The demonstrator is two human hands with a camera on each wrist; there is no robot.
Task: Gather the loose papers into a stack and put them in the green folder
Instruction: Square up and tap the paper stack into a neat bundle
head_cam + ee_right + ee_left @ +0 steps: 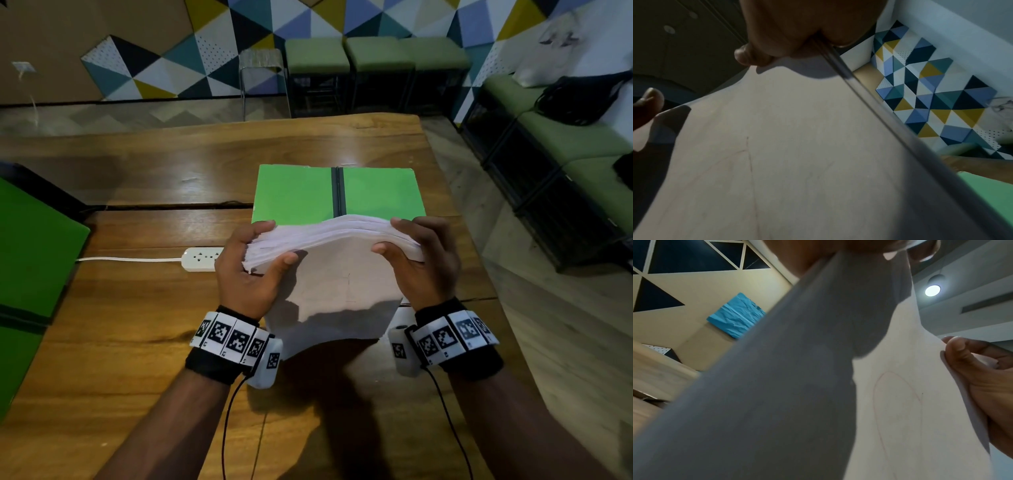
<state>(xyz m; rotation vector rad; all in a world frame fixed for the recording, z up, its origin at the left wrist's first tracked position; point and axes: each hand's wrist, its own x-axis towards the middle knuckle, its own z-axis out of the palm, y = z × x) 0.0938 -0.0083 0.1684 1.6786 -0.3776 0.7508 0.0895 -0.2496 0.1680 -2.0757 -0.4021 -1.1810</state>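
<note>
Fingers of the left hand (251, 270) and right hand (423, 260) curl round opposite top corners of the paper stack (334, 274), held upright above the table (137, 342); beyond it the green folder (298, 193) lies open, seemingly empty. From the left wrist, sheets bow: light, floppy, likely to fan. From the right wrist, gripping both side edges looks safest.
</note>
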